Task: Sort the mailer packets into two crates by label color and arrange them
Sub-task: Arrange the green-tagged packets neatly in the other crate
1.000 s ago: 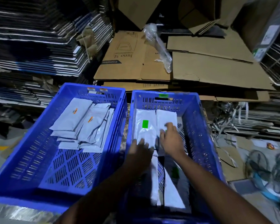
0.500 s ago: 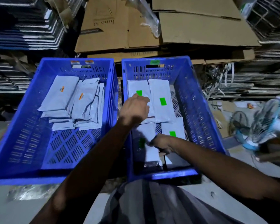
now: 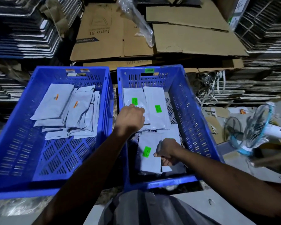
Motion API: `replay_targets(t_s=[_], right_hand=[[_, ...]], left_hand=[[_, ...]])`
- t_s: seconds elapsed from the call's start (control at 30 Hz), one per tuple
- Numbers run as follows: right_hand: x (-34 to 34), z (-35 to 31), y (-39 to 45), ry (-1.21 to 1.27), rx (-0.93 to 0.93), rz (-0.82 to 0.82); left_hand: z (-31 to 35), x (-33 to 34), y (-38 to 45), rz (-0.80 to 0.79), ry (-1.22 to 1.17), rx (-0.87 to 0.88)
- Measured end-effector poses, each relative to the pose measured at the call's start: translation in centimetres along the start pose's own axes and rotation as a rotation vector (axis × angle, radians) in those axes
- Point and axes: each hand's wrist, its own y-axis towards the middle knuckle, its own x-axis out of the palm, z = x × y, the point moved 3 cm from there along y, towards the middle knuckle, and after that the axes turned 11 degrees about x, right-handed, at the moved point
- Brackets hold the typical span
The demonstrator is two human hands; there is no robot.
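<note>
Two blue slotted plastic crates sit side by side on the floor; the left crate [image 3: 19, 135] holds a loose pile of grey mailer packets with orange labels [image 3: 66, 111]; the right crate [image 3: 191, 108] holds grey mailer packets with green labels [image 3: 159, 108] laid flat in rows; the left hand [image 3: 131, 118] rests knuckles-up on the far-left green-labelled packet, fingers curled under, grip not discernible; the right hand [image 3: 168, 151] pinches the edge of a near green-labelled packet [image 3: 148, 153]; flattened brown cardboard sheets [image 3: 193, 38] lie behind.
</note>
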Motion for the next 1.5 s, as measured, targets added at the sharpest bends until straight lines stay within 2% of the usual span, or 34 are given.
replay_targets(t_s=[0.13, 0.27, 0.33, 0.37, 0.43, 0.5, 0.6, 0.63, 0.7, 0.8, 0.9, 0.97, 1.03, 1.13, 1.23, 1.33, 1.5], right_hand=[[-1.2, 0.5, -0.3, -0.001, -0.048, -0.020], [-3.0, 1.6, -0.7, 0.102, -0.184, 0.077], [-4.2, 1.8, -0.9, 0.110, -0.339, 0.204], [-4.9, 1.8, -1.5, 0.113, -0.420, 0.300], [-6.1, 1.9, -2.6, 0.220, -0.571, 0.426], [-6.9, 1.9, -3.8, 0.419, -0.701, 0.409], [-7.4, 1.1, -5.1, 0.703, -0.802, 0.318], [-7.3, 0.6, -5.4, 0.764, -0.802, 0.316], [-6.8, -0.3, -5.9, 0.858, -0.815, 0.268], [-5.8, -0.8, -5.7, 0.781, -0.761, 0.303], [-5.2, -0.9, -5.7, 0.419, -0.767, 0.559], [-4.9, -1.1, -5.8, 0.389, -0.745, 0.689], [-5.0, -1.0, -5.5, 0.452, -0.710, 0.730], [-6.3, -0.9, -4.3, 0.486, -0.617, 0.674], [-7.6, -1.5, -3.1, 0.467, -0.624, 0.509], [-9.4, -2.8, -1.5, 0.516, -0.587, 0.542], [-12.6, -7.2, 2.9, 0.526, -0.481, 0.601]], left_hand=[[-0.3, 0.0, 0.1, 0.043, -0.083, -0.044], [0.0, -0.4, 0.0, 0.004, -0.072, -0.061], [0.1, -0.5, -0.1, 0.015, -0.137, -0.093], [0.1, -0.6, -0.3, 0.071, -0.248, -0.127], [0.1, -1.1, -1.3, 0.298, -0.552, -0.239], [0.4, -1.7, -2.3, 0.469, -0.809, -0.386], [1.5, -1.6, -2.2, 0.403, -1.335, -0.525], [2.0, -1.6, -1.9, 0.397, -1.523, -0.507], [2.4, -1.5, -1.3, 0.473, -1.659, -0.445], [2.7, -1.6, -1.1, 0.613, -1.702, -0.532], [2.9, -1.7, -0.7, 0.658, -1.670, -0.581], [3.1, -1.1, -0.4, 0.620, -1.658, -0.604], [3.4, 0.0, -0.3, 0.475, -1.666, -0.621], [4.3, 1.5, -0.2, 0.331, -1.665, -0.575], [3.6, 2.6, 0.5, 0.362, -1.566, -0.676], [2.3, 3.1, 2.2, 0.301, -1.353, -0.683], [-0.2, 3.7, 5.8, 0.046, -0.745, -0.454]])
